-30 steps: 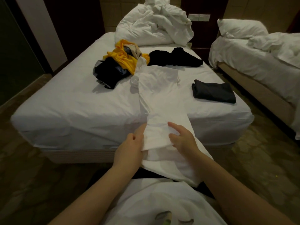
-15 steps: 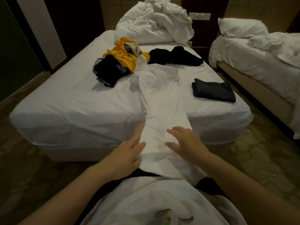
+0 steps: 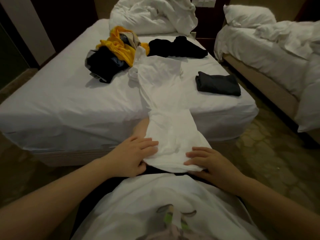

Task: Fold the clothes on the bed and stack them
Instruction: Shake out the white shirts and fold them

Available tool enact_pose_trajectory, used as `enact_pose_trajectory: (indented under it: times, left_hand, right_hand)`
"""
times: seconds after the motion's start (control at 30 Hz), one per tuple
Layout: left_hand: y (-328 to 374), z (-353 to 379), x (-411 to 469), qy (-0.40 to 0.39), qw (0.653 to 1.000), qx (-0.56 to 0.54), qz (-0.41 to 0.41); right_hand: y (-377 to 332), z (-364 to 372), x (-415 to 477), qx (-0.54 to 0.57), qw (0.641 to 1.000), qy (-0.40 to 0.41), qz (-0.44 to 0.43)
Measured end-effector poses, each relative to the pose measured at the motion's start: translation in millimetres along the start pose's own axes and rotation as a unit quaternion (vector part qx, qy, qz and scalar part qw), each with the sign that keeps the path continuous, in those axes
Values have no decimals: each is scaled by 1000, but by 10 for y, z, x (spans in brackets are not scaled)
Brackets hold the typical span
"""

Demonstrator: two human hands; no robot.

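Risk: the long white fabric garment (image 3: 164, 94) overhangs the near edge of the white-sheeted bed (image 3: 60, 101). Its unsupported end may slide or unfold if pressure lifts. Left grip (image 3: 133, 155) and right grip (image 3: 213, 163) lie flat, fingers straight, pressing that end and clasping nothing. The garment forms a narrow, creased strip from mid-bed.

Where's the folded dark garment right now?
Head view, right side of the bed: the folded dark garment lies alone, right of the long white garment.
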State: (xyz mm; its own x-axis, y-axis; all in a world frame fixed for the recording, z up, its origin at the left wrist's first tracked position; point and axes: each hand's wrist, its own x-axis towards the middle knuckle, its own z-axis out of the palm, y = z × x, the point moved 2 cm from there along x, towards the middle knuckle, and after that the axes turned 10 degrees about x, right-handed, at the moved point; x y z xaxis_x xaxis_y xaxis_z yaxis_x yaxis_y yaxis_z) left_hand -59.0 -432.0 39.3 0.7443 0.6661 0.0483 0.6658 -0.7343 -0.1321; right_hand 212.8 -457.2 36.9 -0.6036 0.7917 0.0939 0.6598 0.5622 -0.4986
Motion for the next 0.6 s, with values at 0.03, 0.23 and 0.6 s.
enact_pose_trajectory:
  times: [0.03, 0.23, 0.6]
  left_hand:
    - [7, -10, 22, -9, 1000, 11, -2]
    - [-50, -48, 149, -11, 999, 52, 13]
    - [-162, -181, -135, 35, 999, -7, -4]
  right_hand:
    - [-26, -5, 19, -14, 1000, 26, -8]
    - [-77, -163, 128, 13, 990, 129, 60]
    - [-9, -232, -13, 81, 986, 144, 32]
